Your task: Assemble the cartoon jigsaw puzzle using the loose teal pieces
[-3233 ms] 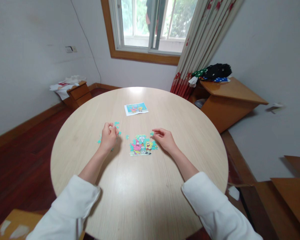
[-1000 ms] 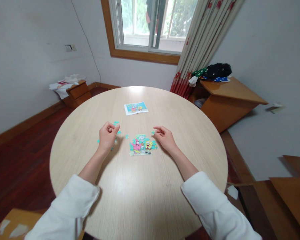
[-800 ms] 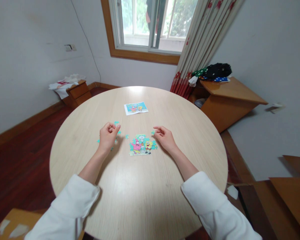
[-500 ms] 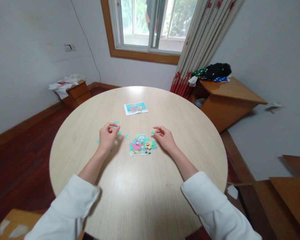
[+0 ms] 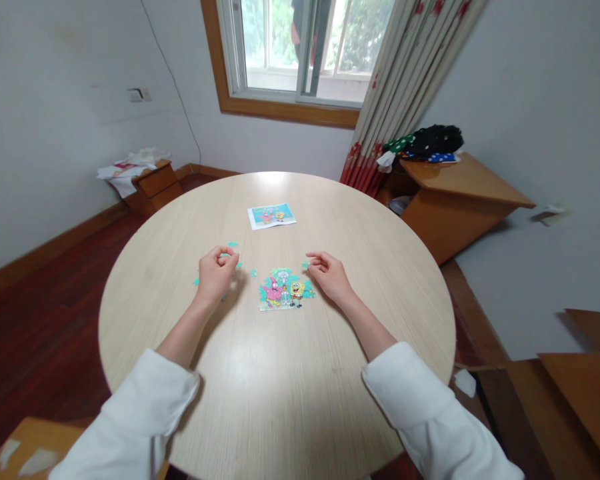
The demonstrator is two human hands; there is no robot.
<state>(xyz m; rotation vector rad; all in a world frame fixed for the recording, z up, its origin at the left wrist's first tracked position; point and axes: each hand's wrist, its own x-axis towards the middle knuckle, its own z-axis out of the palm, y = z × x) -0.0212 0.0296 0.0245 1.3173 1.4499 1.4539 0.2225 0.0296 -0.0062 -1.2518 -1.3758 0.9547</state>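
My left hand [image 5: 217, 275] hovers left of centre, its thumb and forefinger pinched together; whether anything is between them I cannot make out. Several loose teal puzzle pieces [image 5: 233, 244] lie around and partly behind it. My right hand [image 5: 329, 273] has its fingers curled, with a small green-teal puzzle piece [image 5: 305, 265] at the thumb and fingertips. Between both hands lies a partly joined jigsaw puzzle [image 5: 281, 291] with pink, pale and yellow cartoon figures, its upper edge uneven. One single jigsaw piece [image 5: 253, 273] rests just left of it.
Farther back on the round wooden table [image 5: 280, 387] lies a printed reference picture [image 5: 273, 216] with the same figures. Beyond the table stand a wooden cabinet [image 5: 460, 193] topped with clothes, a curtain [image 5: 400, 87] and a small drawer unit [image 5: 156, 187].
My left hand has shifted very slightly. My right hand, the joined puzzle and the loose pieces look the same as before.
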